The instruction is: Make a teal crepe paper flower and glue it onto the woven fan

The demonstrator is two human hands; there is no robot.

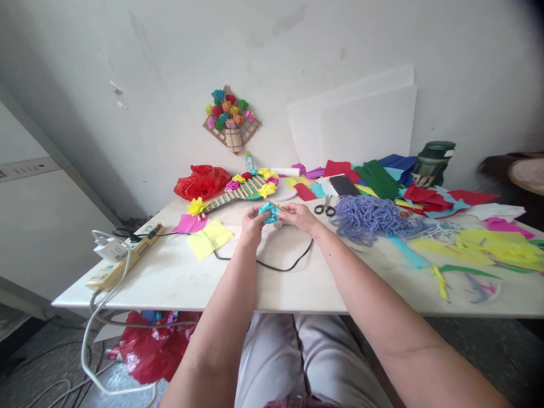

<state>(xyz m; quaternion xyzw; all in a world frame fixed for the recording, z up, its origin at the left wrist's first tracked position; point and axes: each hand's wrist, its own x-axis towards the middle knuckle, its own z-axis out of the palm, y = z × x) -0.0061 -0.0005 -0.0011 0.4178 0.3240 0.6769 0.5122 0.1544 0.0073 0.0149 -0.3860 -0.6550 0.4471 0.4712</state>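
My left hand [251,224] and my right hand [300,215] meet over the middle of the white table [178,277], both closed on a small blue paper flower [269,212] held between their fingertips. A thin wooden stick [276,205] pokes out by the flower near my right fingers. Just behind lies a striped stick-and-paper craft [240,191] with yellow and pink flowers on it. Black scissors [324,209] lie right of my right hand.
A power strip [123,258] with plugs sits at the left edge, and a black cable [280,265] loops near my wrists. Purple yarn [369,218], coloured paper scraps [425,195], a yellow sheet [210,238], a red bag [202,181] and a dark jar [431,163] crowd the far side.
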